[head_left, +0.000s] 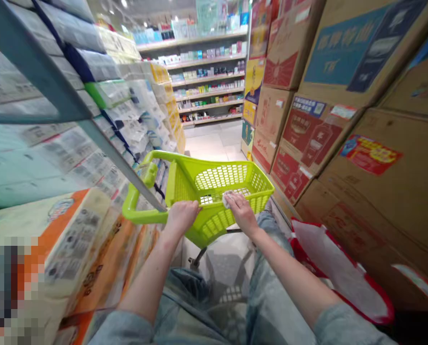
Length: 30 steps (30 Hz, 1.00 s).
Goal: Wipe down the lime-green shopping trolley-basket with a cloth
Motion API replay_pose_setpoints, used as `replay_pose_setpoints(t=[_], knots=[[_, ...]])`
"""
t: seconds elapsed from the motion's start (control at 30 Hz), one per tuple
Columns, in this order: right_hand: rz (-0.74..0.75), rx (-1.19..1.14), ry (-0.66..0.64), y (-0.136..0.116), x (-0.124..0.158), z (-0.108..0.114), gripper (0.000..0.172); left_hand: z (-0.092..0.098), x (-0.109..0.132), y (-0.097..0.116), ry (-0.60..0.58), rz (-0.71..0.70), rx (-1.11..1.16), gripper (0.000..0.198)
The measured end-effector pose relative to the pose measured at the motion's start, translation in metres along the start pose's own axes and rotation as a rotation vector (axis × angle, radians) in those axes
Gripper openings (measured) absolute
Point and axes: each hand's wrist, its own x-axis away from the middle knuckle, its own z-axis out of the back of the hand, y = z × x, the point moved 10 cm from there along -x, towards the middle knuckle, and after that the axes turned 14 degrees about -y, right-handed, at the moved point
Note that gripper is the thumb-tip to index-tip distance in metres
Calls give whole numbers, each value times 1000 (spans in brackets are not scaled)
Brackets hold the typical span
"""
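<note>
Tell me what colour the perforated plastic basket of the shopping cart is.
The basket is bright lime green, seen best in the head view.

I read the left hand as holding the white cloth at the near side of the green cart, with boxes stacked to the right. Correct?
No: the head view shows the right hand holding the white cloth at the near side of the green cart, with boxes stacked to the right. The left hand is on the cart's rim.
</note>
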Motion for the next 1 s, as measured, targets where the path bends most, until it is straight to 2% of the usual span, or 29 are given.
replay_pose_setpoints(t=[0.13,0.27,0.4,0.53,0.6,0.67,0.77,0.9,1.0], knots=[[-79,-25,44,44,16,16,47,1,0,3,-9,9,3,26],[-228,-80,99,89,33,32,44,2,-1,6,5,4,-8,25],[-452,-177,304,127,54,49,33,3,-1,8,17,-4,-16,24],[-675,-281,503,140,72,46,26,5,0,9,19,-2,-10,26],[-762,-315,538,135,75,36,27,5,-1,10,19,-2,-8,27],[-763,-344,517,119,70,25,27,6,-1,12,20,-6,-9,27],[-673,-392,444,83,52,12,23,8,-2,15,26,-12,-7,27],[-542,-457,335,37,31,6,18,8,-3,17,25,-10,0,28],[-423,-482,243,18,19,6,15,7,-3,18,25,-8,1,28]])
